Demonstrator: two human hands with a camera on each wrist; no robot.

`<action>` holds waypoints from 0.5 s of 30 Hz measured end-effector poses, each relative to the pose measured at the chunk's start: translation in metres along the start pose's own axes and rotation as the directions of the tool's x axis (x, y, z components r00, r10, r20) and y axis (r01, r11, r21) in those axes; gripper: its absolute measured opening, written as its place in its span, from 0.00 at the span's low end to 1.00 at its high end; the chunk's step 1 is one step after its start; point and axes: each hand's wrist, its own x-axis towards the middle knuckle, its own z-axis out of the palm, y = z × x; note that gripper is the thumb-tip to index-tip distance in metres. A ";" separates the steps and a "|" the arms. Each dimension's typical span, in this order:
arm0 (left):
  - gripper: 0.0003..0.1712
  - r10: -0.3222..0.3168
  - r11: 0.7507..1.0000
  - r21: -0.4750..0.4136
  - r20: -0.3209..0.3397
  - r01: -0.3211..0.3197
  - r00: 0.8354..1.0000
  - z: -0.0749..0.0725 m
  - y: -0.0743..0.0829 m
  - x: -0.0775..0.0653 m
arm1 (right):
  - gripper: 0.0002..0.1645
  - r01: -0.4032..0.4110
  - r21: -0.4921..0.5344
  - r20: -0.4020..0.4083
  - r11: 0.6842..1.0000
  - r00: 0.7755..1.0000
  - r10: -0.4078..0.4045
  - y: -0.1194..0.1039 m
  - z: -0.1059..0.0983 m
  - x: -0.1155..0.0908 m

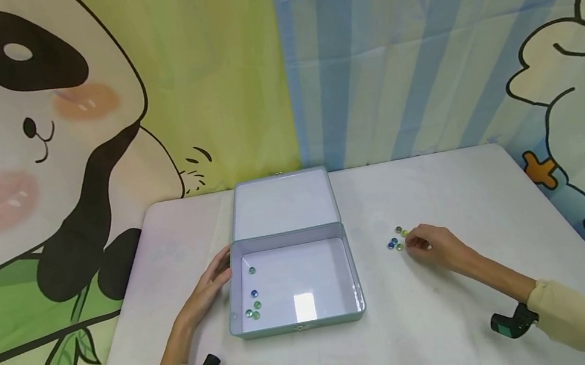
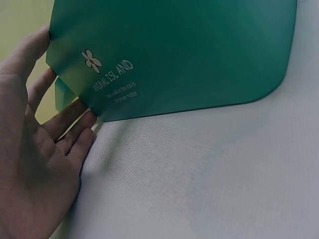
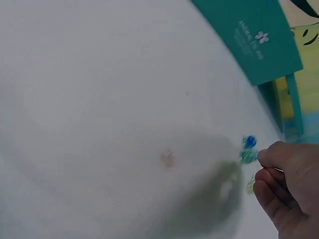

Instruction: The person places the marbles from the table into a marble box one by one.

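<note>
A white table carries an open green box. To the box's right, a small cluster of blue and green marbles lies on the table.

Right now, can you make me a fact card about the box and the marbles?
Box: lid open
Marbles inside: five, toward the left side
Marbles outside: five visible, right of the box
Left grip: touching the box's left side
Right grip: beside the marbles outside; whether it holds one is hidden
Table: white
</note>
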 end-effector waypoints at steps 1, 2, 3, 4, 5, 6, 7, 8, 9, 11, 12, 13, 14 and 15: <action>0.34 0.001 1.000 0.000 0.001 -0.001 1.000 0.000 0.000 0.000 | 0.12 0.014 0.020 -0.013 1.000 1.000 -0.014 -0.005 -0.002 0.000; 0.34 0.002 1.000 0.000 0.003 -0.002 1.000 0.000 0.001 0.000 | 0.12 0.027 0.046 -0.024 0.999 0.999 -0.026 -0.011 -0.005 0.000; 0.34 0.004 1.000 0.000 0.003 -0.004 1.000 0.000 0.001 0.000 | 0.13 0.040 0.074 -0.033 0.996 0.999 -0.038 -0.017 -0.008 0.001; 0.34 0.003 1.000 -0.005 -0.001 -0.003 1.000 0.000 0.001 0.000 | 0.13 0.051 0.107 -0.036 0.993 0.998 -0.048 -0.025 -0.011 0.001; 0.34 0.005 1.000 -0.007 -0.002 -0.005 1.000 0.000 0.001 0.000 | 0.13 0.062 0.135 -0.036 0.989 0.998 -0.058 -0.032 -0.015 0.002; 0.34 0.005 1.000 -0.007 -0.002 -0.005 1.000 0.000 0.001 0.000 | 0.13 0.071 0.164 -0.032 0.984 0.997 -0.066 -0.040 -0.018 0.002; 0.35 0.006 1.000 -0.008 -0.001 -0.006 1.000 0.000 0.001 0.000 | 0.13 0.079 0.194 -0.023 0.978 0.997 -0.076 -0.048 -0.022 0.003; 0.35 0.004 1.000 -0.008 -0.001 -0.004 1.000 0.000 0.002 0.000 | 0.13 0.089 0.223 -0.012 0.971 0.996 -0.089 -0.055 -0.025 0.004; 0.35 0.001 1.000 -0.010 -0.002 -0.001 1.000 0.000 0.002 0.000 | 0.12 0.104 0.252 0.001 0.962 0.994 -0.108 -0.062 -0.028 0.005; 0.35 -0.006 1.000 -0.013 -0.002 0.006 1.000 0.000 0.002 0.000 | 0.12 0.130 0.312 0.028 0.941 0.989 -0.146 -0.075 -0.032 0.007; 0.35 -0.009 1.000 -0.014 -0.002 0.009 1.000 0.001 0.001 0.001 | 0.11 0.143 0.342 0.039 0.929 0.985 -0.166 -0.082 -0.033 0.008; 0.35 -0.006 1.000 -0.012 0.000 0.006 1.000 0.001 0.001 0.001 | 0.11 0.156 0.366 0.048 0.917 0.981 -0.186 -0.088 -0.033 0.008; 0.35 -0.005 1.000 -0.012 0.002 0.005 1.000 0.001 0.001 0.001 | 0.11 0.172 0.386 0.054 0.906 0.977 -0.208 -0.093 -0.034 0.009; 0.35 -0.002 1.000 -0.012 0.004 0.002 1.000 0.001 0.000 0.001 | 0.10 0.185 0.404 0.061 0.896 0.972 -0.228 -0.099 -0.034 0.010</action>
